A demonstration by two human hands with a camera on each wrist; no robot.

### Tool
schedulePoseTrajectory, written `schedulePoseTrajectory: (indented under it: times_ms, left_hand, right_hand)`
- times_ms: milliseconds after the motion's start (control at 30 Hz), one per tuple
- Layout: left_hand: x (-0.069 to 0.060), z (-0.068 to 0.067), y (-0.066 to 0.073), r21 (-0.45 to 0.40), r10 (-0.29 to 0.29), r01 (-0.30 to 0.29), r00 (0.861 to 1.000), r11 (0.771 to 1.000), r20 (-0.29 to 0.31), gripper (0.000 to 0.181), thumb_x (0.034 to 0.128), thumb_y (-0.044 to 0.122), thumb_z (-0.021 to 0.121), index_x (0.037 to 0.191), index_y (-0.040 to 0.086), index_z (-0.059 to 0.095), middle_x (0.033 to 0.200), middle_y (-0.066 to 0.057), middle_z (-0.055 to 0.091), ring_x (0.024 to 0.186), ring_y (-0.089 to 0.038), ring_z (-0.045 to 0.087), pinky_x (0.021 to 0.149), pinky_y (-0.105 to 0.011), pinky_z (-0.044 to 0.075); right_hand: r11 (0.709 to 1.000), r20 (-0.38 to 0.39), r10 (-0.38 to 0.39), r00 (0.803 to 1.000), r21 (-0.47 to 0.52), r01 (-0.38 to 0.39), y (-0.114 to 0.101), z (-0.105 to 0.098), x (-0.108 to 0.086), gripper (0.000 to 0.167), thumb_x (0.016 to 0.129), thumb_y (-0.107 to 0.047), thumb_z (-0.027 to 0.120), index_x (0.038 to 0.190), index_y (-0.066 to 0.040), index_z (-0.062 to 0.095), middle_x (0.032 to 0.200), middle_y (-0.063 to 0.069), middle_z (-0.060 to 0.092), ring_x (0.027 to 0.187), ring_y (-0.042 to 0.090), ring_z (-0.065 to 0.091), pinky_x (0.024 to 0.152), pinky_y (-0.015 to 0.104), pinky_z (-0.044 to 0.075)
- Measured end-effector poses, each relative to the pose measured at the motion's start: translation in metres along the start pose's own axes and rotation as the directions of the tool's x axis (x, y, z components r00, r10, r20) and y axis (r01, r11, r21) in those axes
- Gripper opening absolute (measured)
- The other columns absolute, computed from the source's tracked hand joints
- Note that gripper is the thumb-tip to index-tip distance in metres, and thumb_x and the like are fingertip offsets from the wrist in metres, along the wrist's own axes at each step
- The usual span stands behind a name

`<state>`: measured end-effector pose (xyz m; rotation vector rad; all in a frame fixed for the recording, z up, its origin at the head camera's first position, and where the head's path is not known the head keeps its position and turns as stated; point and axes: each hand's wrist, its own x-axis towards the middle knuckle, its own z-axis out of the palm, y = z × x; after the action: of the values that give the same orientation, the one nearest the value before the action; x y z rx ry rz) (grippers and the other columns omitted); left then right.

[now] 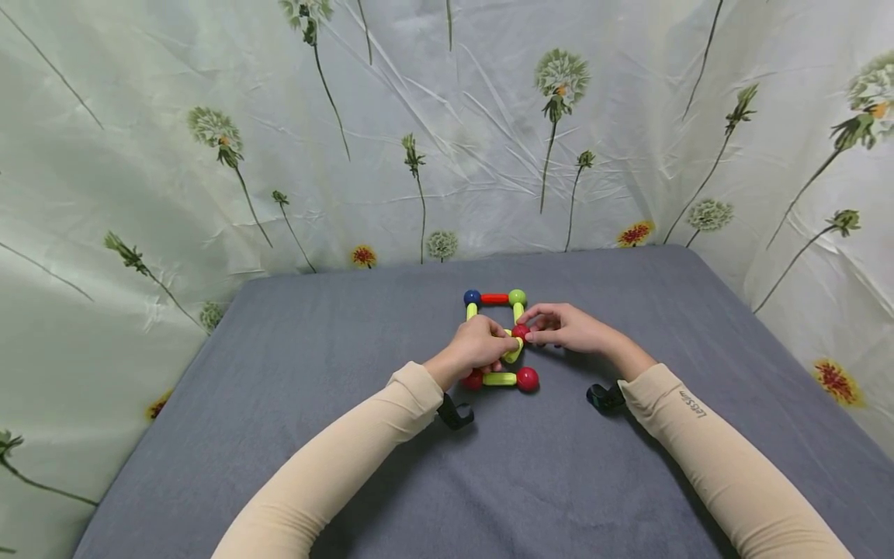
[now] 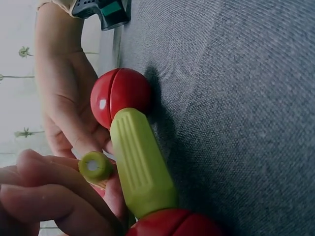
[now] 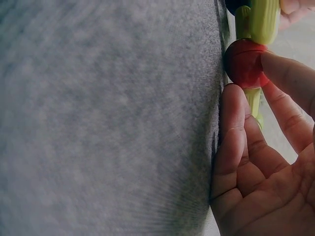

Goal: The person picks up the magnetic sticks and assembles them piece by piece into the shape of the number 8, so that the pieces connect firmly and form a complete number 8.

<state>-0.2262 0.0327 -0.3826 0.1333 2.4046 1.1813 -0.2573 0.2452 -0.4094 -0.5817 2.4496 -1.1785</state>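
Note:
My left hand [image 1: 477, 341] pinches a yellow-green magnetic rod [image 2: 95, 167], whose round metal-tipped end shows in the left wrist view. Thumb and fingers of my right hand [image 1: 574, 328] hold a red ball [image 3: 245, 64] at the right side of a small frame of rods and balls. A blue ball [image 1: 472, 297], a red rod [image 1: 495, 299] and a green ball [image 1: 518, 296] make its far side. Nearest me, a yellow-green rod [image 2: 140, 160] joins two red balls, the right one [image 1: 527, 379] in plain sight. My left hand hides part of the frame's middle.
Everything lies on a grey cloth-covered table [image 1: 335, 341]. Behind and beside it hangs a pale curtain [image 1: 482, 147] with a dandelion print. Black straps [image 1: 455, 413] show at both wrists, close to the cloth.

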Motion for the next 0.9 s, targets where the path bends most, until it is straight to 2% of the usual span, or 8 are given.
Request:
schedulePoseTrajectory:
  times_ms: [267, 533, 700, 900]
  left_hand:
    - [0.000, 0.002, 0.001, -0.001, 0.006, -0.006, 1.000, 1.000, -0.004, 0.016, 0.0814, 0.029, 0.070, 0.074, 0.015, 0.070, 0.051, -0.001, 0.056, 0.041, -0.008, 0.049, 0.038, -0.020, 0.040]
    - [-0.002, 0.006, 0.004, 0.023, -0.004, 0.004, 1.000, 1.000, 0.003, 0.021, 0.0763, 0.038, 0.076, 0.074, 0.018, 0.071, 0.071, -0.003, 0.071, 0.042, -0.010, 0.051, 0.041, -0.022, 0.038]
    - [-0.003, 0.008, 0.006, 0.046, -0.007, 0.007, 1.000, 0.999, -0.009, 0.023, 0.0748, 0.038, 0.077, 0.073, 0.016, 0.071, 0.070, -0.004, 0.072, 0.042, -0.010, 0.052, 0.042, -0.022, 0.039]
    - [-0.003, 0.011, 0.007, 0.087, 0.036, -0.033, 0.999, 0.996, -0.031, 0.022, 0.0746, 0.034, 0.078, 0.069, 0.014, 0.071, 0.062, -0.003, 0.069, 0.041, -0.009, 0.053, 0.041, -0.021, 0.040]
  right_hand:
    - [1.000, 0.002, 0.018, 1.000, -0.010, -0.018, -0.002, 0.000, -0.001, 0.032, 0.088, -0.029, 0.065, 0.119, -0.021, 0.058, 0.108, 0.008, 0.066, 0.089, 0.021, 0.057, 0.066, 0.031, 0.045]
    - [1.000, 0.001, 0.009, 1.000, -0.007, -0.009, -0.001, 0.000, -0.001, 0.034, 0.089, -0.027, 0.064, 0.121, -0.019, 0.057, 0.109, 0.009, 0.066, 0.087, 0.020, 0.056, 0.066, 0.031, 0.044]
    - [1.000, 0.008, 0.005, 1.000, -0.001, -0.005, -0.001, -0.001, -0.002, 0.031, 0.089, -0.026, 0.064, 0.119, -0.020, 0.057, 0.107, 0.008, 0.066, 0.087, 0.021, 0.056, 0.066, 0.031, 0.044]
    - [1.000, 0.007, 0.005, 1.000, 0.002, -0.005, -0.001, -0.001, -0.001, 0.031, 0.089, -0.027, 0.064, 0.119, -0.021, 0.057, 0.106, 0.008, 0.065, 0.087, 0.021, 0.056, 0.066, 0.031, 0.044]
